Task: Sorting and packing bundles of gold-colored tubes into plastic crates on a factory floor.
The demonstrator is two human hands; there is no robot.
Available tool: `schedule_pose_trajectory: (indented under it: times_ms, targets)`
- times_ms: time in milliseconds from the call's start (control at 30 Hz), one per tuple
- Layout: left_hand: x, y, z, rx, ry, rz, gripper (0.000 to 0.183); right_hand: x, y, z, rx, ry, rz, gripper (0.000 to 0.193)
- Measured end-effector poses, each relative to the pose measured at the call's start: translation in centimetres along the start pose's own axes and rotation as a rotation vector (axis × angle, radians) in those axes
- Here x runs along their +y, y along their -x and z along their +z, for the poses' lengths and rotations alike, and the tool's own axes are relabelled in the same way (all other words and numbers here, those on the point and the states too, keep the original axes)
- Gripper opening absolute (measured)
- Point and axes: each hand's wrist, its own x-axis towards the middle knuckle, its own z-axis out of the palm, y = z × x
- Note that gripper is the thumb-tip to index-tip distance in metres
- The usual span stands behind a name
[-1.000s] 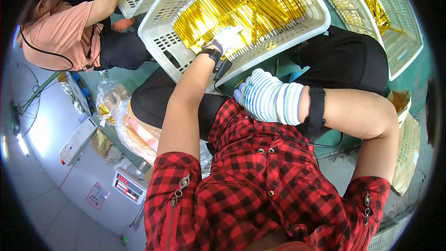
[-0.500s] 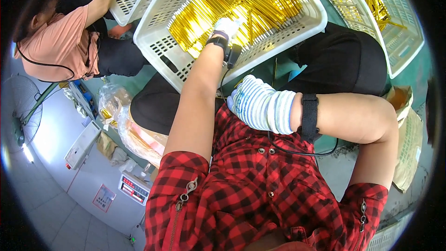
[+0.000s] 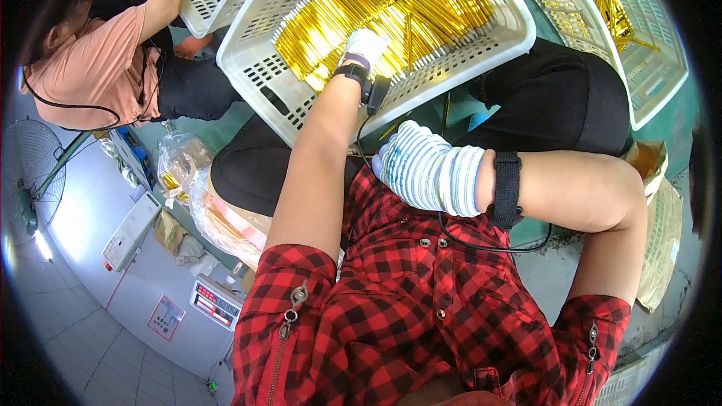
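A white plastic crate (image 3: 259, 68) with slotted walls stands before me, filled with thin, shiny gold rods (image 3: 444, 0) with pale ends. Most lie side by side, and a few cross over the rest. My left hand (image 3: 366, 45), in a white glove, reaches over the near wall and rests on the rods; its fingertips are hidden, so I cannot tell if it grips any. Close to my body, outside the crate, my right hand (image 3: 423, 169) is curled closed in a blue-and-white striped glove. Whatever it may hold is hidden.
More gold rods lie in another white crate (image 3: 635, 98) at the right. A person (image 3: 94, 83) in a salmon top works at a crate on the far left. Plastic bags (image 3: 180, 162), a digital scale (image 3: 214, 302), a fan (image 3: 34, 173) and a sack (image 3: 662, 248) stand around me.
My right hand has shifted very slightly to the right. My left hand stays on the rods. The other person's hand has moved up, partly out of view.
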Motion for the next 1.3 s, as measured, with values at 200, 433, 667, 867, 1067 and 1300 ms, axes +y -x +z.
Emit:
schedule_pose_trajectory:
  times_ms: [200,433,667,867,1067,1300]
  targets:
    - [0.4,4.2,-2.4,0.342,-0.249,0.175,0.037,-0.5,0.3,-0.4,0.048,0.057,-0.097,0.014]
    - [2.3,5.2,-2.9,0.207,0.02,0.092,0.059,-0.1,0.6,0.3,0.064,0.106,-0.096,0.013]
    - [2.0,4.6,-2.2,0.196,0.0,0.054,0.063,-0.5,0.5,-0.6,0.059,0.052,-0.071,0.014]
    - [1.2,4.1,-2.2,0.126,-0.011,0.091,0.065,-0.5,0.3,0.6,0.014,0.119,-0.086,0.014]
    - [1.3,4.9,-3.3,0.078,-0.173,0.144,0.067,-0.2,0.2,0.1,0.009,-0.005,-0.02,0.014]
    - [-0.5,2.3,-1.4,-0.074,0.445,-0.074,0.072,-0.5,0.2,-0.2,0.053,0.059,-0.113,0.017]
